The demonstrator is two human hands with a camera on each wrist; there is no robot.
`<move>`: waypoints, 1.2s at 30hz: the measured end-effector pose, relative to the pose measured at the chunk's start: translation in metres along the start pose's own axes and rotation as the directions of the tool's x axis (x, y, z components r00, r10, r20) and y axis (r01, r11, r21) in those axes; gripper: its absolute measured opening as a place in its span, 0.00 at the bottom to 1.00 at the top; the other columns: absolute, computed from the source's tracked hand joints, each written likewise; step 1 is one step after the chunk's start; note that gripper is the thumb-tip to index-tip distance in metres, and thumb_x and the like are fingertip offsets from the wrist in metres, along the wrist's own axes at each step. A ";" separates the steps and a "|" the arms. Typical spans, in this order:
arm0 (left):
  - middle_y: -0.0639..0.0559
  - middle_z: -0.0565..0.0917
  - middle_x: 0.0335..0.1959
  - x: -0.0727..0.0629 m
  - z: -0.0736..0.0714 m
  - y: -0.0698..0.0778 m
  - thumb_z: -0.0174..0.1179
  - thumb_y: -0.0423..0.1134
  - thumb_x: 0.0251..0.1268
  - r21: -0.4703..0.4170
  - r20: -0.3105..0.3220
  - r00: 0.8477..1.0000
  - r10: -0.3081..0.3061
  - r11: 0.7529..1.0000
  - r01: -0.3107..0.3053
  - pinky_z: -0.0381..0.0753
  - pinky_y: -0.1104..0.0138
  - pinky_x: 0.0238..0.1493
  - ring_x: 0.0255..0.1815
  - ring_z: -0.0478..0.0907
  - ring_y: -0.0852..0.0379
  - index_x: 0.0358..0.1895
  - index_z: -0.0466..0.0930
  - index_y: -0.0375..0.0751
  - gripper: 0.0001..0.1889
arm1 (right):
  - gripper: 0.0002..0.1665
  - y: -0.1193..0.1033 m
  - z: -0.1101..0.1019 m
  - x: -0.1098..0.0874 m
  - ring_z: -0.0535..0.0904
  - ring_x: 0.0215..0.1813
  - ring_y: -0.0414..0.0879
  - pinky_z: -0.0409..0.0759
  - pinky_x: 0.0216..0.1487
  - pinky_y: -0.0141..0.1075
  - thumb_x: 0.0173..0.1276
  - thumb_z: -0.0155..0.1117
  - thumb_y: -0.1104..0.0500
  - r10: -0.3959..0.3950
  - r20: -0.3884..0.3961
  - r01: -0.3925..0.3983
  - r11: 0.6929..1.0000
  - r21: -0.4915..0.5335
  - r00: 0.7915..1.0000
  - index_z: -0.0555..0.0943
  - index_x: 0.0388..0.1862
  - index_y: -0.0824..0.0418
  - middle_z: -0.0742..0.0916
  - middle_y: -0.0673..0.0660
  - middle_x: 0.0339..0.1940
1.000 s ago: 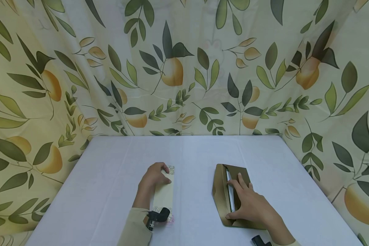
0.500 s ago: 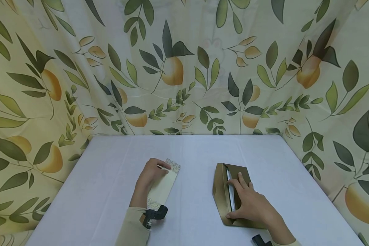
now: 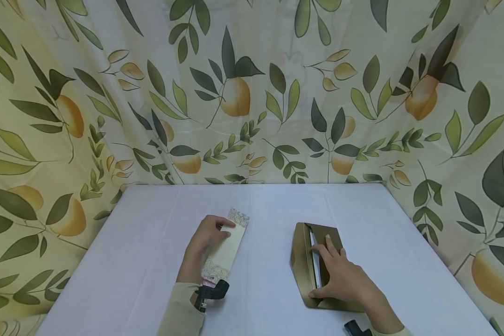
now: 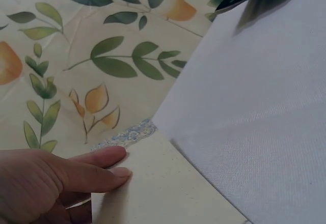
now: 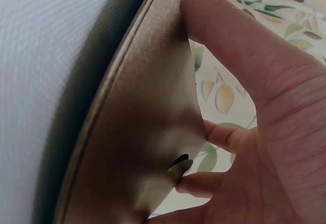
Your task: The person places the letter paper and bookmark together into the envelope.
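Observation:
My left hand (image 3: 207, 235) pinches the left long edge of a cream card (image 3: 233, 245) with patterned bands at both ends. The card is tilted, its far end leaning right. In the left wrist view, finger and thumb grip the card (image 4: 158, 188) near a blue-patterned band. On the right lies a gold-brown envelope (image 3: 300, 268), its flap spread to the left. My right hand (image 3: 344, 275) holds the envelope's mouth, thumb at the near end and fingers farther up. A white strip (image 3: 314, 263) shows inside the mouth. The right wrist view shows the thumb and fingers at the envelope's (image 5: 137, 112) edge.
A white-covered table (image 3: 269, 210) lies under both hands. Behind and beside it hangs a curtain (image 3: 252, 93) printed with leaves and fruit. Black wrist cameras sit on both wrists; the left one (image 3: 213, 290) is near the card's lower end.
My left hand has lifted and turned the card, its far end swinging right and moving farther from me. The right hand and envelope have stayed in place.

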State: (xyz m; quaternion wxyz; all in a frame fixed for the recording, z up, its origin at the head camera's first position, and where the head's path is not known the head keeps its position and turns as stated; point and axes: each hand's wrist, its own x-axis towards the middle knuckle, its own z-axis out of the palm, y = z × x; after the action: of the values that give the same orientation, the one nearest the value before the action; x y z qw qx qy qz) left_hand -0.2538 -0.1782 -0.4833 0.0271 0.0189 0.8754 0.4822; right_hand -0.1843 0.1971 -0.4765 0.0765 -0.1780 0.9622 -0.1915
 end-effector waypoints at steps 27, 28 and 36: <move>0.37 0.80 0.61 0.003 0.000 0.000 0.71 0.24 0.59 -0.165 0.038 0.996 -0.086 0.982 0.091 0.85 0.61 0.36 0.39 0.83 0.50 0.62 0.85 0.39 0.26 | 0.70 0.000 -0.001 -0.002 0.57 0.66 0.93 0.79 0.26 0.58 0.37 0.86 0.29 0.000 0.001 0.000 1.000 0.008 1.000 0.66 0.75 0.55 0.54 0.79 0.80; 0.37 0.80 0.61 0.003 0.000 0.000 0.71 0.24 0.58 -0.166 0.038 0.996 -0.086 0.982 0.091 0.84 0.62 0.36 0.38 0.83 0.50 0.62 0.85 0.39 0.26 | 0.70 0.000 -0.001 -0.002 0.56 0.66 0.93 0.79 0.26 0.58 0.37 0.86 0.29 -0.001 0.003 0.001 1.000 0.012 1.000 0.66 0.76 0.55 0.53 0.79 0.80; 0.40 0.80 0.61 0.002 -0.002 0.002 0.72 0.26 0.58 -0.136 0.032 0.996 -0.086 0.987 0.090 0.81 0.62 0.35 0.36 0.81 0.51 0.63 0.84 0.41 0.27 | 0.70 0.000 -0.001 -0.003 0.55 0.65 0.93 0.79 0.25 0.58 0.38 0.86 0.29 -0.005 0.011 0.005 1.000 0.022 1.000 0.65 0.76 0.55 0.52 0.79 0.80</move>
State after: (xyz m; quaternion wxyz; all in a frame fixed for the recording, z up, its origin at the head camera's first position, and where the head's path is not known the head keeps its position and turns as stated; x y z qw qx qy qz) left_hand -0.2561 -0.1785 -0.4808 0.0609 -0.0154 0.8396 0.5395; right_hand -0.1817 0.1987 -0.4756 0.0832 -0.1805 0.9592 -0.2011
